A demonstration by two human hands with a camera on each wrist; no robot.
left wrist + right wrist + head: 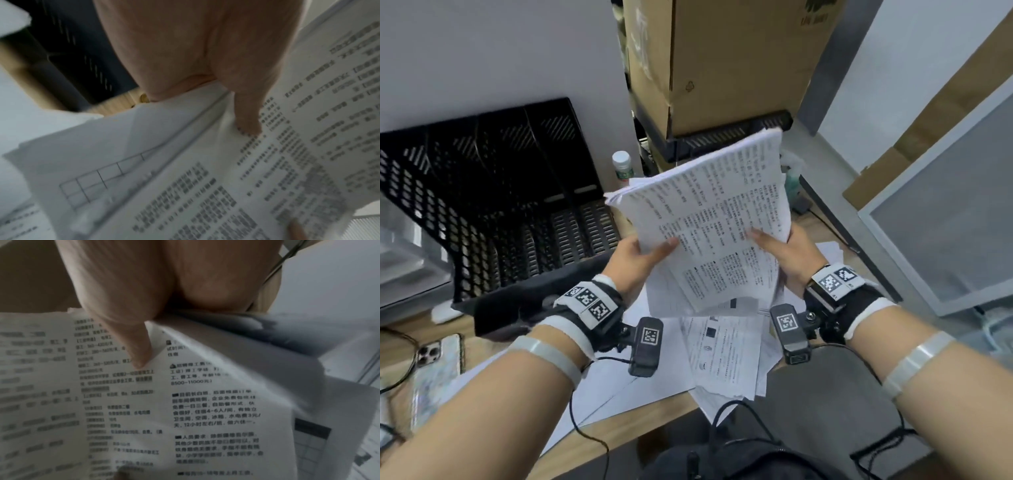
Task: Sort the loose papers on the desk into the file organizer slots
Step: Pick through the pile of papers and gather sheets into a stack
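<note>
White printed papers point(709, 219) were pinched between the left hand point(640, 260) and right hand point(787, 257) above the bench point(619, 435), beside a black organizer point(493, 205).

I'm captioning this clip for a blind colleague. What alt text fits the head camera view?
Both hands hold a stack of printed papers above a wooden desk, the left hand and right hand each with a thumb on top. A black mesh file organizer stands to the left, and more loose sheets lie below.
</note>
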